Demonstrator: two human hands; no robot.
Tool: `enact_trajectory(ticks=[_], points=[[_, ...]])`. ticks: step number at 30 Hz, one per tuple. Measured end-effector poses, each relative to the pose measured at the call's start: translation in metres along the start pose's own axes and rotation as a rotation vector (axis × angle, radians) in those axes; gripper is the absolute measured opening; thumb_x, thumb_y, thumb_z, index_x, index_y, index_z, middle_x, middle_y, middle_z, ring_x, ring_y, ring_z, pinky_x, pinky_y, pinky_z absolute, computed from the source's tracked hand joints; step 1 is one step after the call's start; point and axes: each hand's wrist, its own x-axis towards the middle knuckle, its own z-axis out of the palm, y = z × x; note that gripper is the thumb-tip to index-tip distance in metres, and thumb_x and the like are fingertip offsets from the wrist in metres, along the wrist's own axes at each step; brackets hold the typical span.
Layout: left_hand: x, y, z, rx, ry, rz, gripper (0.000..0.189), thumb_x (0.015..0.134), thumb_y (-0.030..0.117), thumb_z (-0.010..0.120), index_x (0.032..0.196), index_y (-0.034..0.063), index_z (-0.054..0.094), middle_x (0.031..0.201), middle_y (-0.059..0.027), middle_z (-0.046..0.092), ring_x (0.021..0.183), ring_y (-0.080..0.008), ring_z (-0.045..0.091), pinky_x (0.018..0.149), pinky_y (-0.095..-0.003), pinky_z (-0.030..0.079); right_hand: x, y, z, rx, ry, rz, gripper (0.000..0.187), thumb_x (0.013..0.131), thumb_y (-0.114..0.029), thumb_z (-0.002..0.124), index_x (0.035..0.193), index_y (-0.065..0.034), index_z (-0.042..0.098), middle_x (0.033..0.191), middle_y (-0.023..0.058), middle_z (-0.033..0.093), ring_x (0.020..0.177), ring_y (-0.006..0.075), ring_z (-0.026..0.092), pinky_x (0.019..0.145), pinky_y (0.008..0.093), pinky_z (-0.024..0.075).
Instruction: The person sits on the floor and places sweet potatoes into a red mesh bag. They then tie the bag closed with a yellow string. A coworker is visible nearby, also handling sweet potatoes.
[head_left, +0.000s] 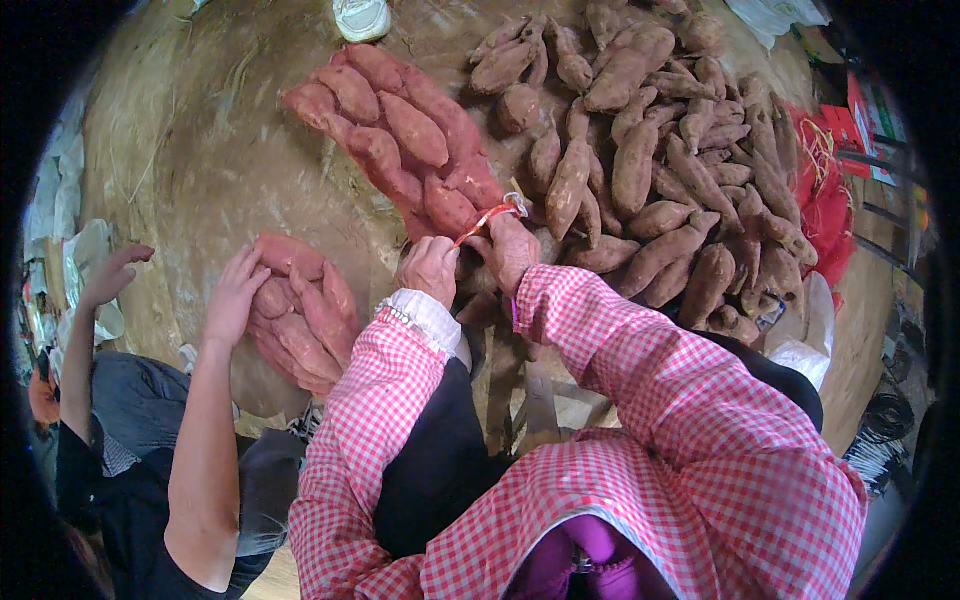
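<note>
A red mesh bag filled with sweet potatoes (412, 127) lies on the floor in front of me, its near end at my hands. My left hand (430, 268) pinches a red and yellow tie strip (480, 223) between thumb and fingers. On the right, my right hand (508, 251) is at the other part of this strip, by the bag's end, with its fingers curled; its fingertips are partly hidden. A whitish loop of string (517, 202) shows beside the right wrist. Both of my sleeves are pink and white checked.
Loose sweet potatoes (637, 165) are heaped at the right, with red mesh (821, 202) beyond. At the left, a co-worker's hand (238, 292) rests on a second filled mesh bag (307, 330). A white shoe (361, 19) stands at the top.
</note>
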Motion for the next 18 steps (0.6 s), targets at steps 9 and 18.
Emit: enact_trajectory(ticks=[9, 18], points=[[-0.003, -0.001, 0.007, -0.039, -0.019, -0.011, 0.006, 0.084, 0.011, 0.06, 0.086, 0.0059, 0.056, 0.083, -0.0141, 0.057, 0.08, -0.0351, 0.057, 0.07, -0.0425, 0.046, 0.027, -0.003, 0.04, 0.05, 0.013, 0.205, 0.015, 0.079, -0.012, 0.061, 0.091, -0.0061, 0.055, 0.084, 0.0236, 0.06, 0.079, 0.0436, 0.059, 0.068, 0.0479, 0.0471], [-0.006, -0.024, 0.005, -0.127, -0.104, -0.07, 0.011, 0.087, 0.011, 0.055, 0.089, 0.0009, 0.06, 0.087, -0.016, 0.058, 0.082, -0.0316, 0.058, 0.075, -0.0371, 0.047, 0.041, 0.002, 0.04, -0.075, -0.165, 0.064, 0.015, 0.071, -0.015, 0.064, 0.078, -0.0019, 0.068, 0.077, 0.0212, 0.065, 0.069, 0.0348, 0.066, 0.062, 0.0451, 0.0523]])
